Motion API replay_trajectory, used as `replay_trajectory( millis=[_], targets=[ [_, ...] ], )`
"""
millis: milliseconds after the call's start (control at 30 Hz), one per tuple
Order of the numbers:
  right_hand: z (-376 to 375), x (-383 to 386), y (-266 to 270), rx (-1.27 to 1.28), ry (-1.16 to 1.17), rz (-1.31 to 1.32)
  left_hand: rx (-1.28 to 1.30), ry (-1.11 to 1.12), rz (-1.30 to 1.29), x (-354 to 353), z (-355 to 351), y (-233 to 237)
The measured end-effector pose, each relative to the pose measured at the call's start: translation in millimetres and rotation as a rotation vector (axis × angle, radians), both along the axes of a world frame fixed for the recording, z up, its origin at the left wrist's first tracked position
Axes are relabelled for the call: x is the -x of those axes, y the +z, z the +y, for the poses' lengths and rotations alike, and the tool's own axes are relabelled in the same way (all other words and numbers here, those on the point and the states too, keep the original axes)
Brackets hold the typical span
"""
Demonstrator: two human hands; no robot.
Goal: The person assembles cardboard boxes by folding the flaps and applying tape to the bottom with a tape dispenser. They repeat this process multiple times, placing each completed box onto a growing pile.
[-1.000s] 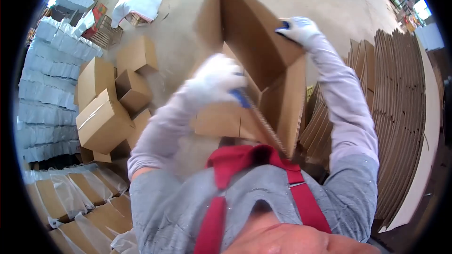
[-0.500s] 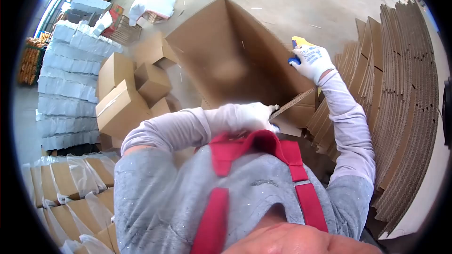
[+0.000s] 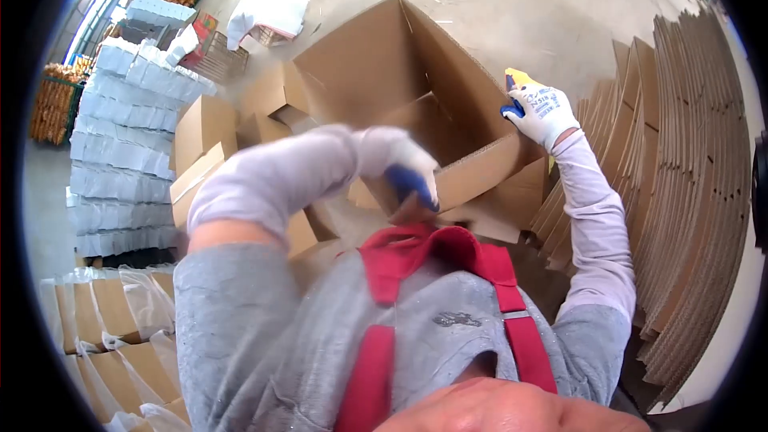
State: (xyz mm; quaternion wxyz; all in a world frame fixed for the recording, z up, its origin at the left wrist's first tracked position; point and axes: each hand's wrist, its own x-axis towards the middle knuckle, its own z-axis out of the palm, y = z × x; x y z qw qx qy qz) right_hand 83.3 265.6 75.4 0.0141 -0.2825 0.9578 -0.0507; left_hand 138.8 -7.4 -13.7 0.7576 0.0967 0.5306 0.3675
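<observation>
A large cardboard box [image 3: 352,72] stands open at the top in front of me, its inside facing up. My right hand [image 3: 544,110], in a white glove with blue palm and fingers, is closed at the box's right edge. A yellow object [image 3: 520,77] sticks out past its fingertips, mostly hidden by the glove. My left hand [image 3: 410,176], gloved the same way, hangs blurred beside the near left end of a box flap [image 3: 484,176]. Its fingers point down toward my red apron [image 3: 432,244], and motion blur hides their grip.
Flat cardboard sheets [image 3: 680,192] stand in a thick stack at my right. To the left are several smaller cardboard boxes [image 3: 204,132] and a tall pile of white bundles [image 3: 112,168]. Plastic-wrapped cartons [image 3: 120,312] sit at lower left. A white sack [image 3: 272,8] lies farther off on the floor.
My left hand has moved left, away from the flap's edge, and its blue palm now shows. The near flap now shows its broad face. My right hand stays at the box's right edge.
</observation>
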Motion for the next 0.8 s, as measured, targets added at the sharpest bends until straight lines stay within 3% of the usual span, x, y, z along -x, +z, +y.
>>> replay_trajectory(
  millis=[67, 100, 167, 200, 267, 300, 333, 400, 467, 500, 533, 600, 633, 700, 733, 767, 800],
  targets=[
    [-4.2, 11.6, 7.0, -0.079, -0.036, -0.063, 0.286, 0.053, -0.098, 17.4, 17.4, 68.5],
    [4.5, 14.5, -5.3, -0.032, 0.0, -0.012, 0.236, 0.187, -0.059, 8.8, 12.0, 67.6],
    [11.3, 7.9, -11.7, 0.006, -0.021, 0.009, 0.0, 0.054, 0.448, -26.3, 10.7, 35.6],
    [11.1, 5.6, -10.8, 0.012, -0.03, -0.029, -0.052, 0.034, 0.829, -54.0, 18.8, 81.7],
    [8.3, 6.9, 2.9, -0.029, -0.085, -0.147, 0.136, -0.008, 0.726, -71.1, 12.9, 105.0],
    [8.1, 7.0, -6.1, -0.001, -0.041, -0.103, 0.095, -0.021, 0.653, -65.8, -10.5, 66.3],
    [8.8, 8.9, -12.6, 0.029, 0.0, -0.048, 0.107, -0.066, 0.377, -40.7, -32.7, 28.1],
    [1.0, 4.9, -9.6, 0.023, 0.005, -0.037, 0.203, 0.026, 0.141, -4.1, -60.2, 11.9],
    [0.7, 4.5, -13.5, 0.049, -0.002, 0.058, 0.458, -0.654, 0.712, 24.6, -12.7, 71.4],
    [1.3, 2.0, -8.9, 0.032, -0.047, -0.013, 0.381, -0.763, 0.886, 41.2, -22.7, 24.7],
    [1.3, 0.4, -2.7, 0.015, -0.093, -0.08, 0.373, -0.765, 0.894, 36.4, -23.0, -8.5],
    [0.7, -7.4, -11.9, 0.044, -0.033, -0.021, 0.293, -0.984, 1.088, 23.9, -14.0, -45.9],
    [-2.6, -14.2, -8.0, 0.013, -0.005, 0.031, 0.295, -0.979, 1.101, 32.4, -6.1, -39.3],
    [-5.1, -20.0, -5.0, -0.021, -0.067, 0.017, 0.567, -0.805, 1.261, 49.6, 7.4, -16.5],
    [-5.6, -18.0, -5.2, -0.033, -0.104, -0.004, 0.558, -0.56, 1.674, 60.9, 4.6, 45.2],
    [-8.8, -15.2, -3.1, -0.032, -0.112, -0.003, 0.675, -0.487, 2.102, 79.7, -9.1, 88.6],
    [-11.4, -13.9, -0.4, -0.045, -0.145, -0.034, 0.609, -0.014, 2.719, 114.9, -43.5, 97.4]
  ],
)
